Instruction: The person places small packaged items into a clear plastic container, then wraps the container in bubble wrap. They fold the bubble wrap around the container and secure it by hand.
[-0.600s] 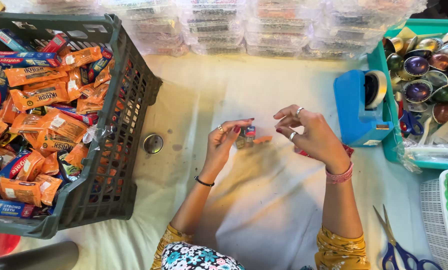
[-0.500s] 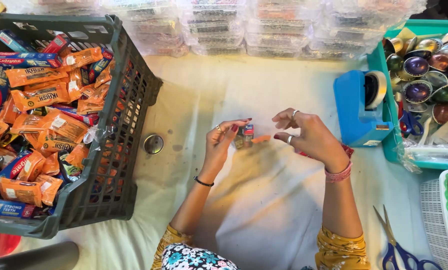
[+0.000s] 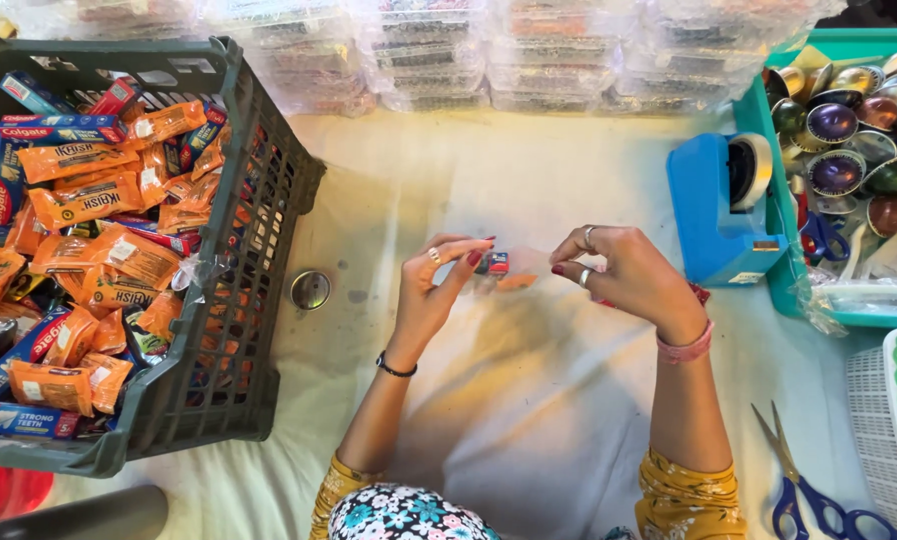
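Nearest the person, both forearms reach forward over the white cloth. The left hand pinches a small red-and-blue packet at its fingertips, wrist bent back. The right hand, just right of the packet, holds narrow fingers on what seems a clear tape strip — I cannot tell surely. The strip could fold and stick on itself. The blue tape dispenser stands farther right of the packet.

A small packet, red and blue, is held above the white cloth between the fingertips of both hands. It sits level; a clear wrap around it is hard to see.
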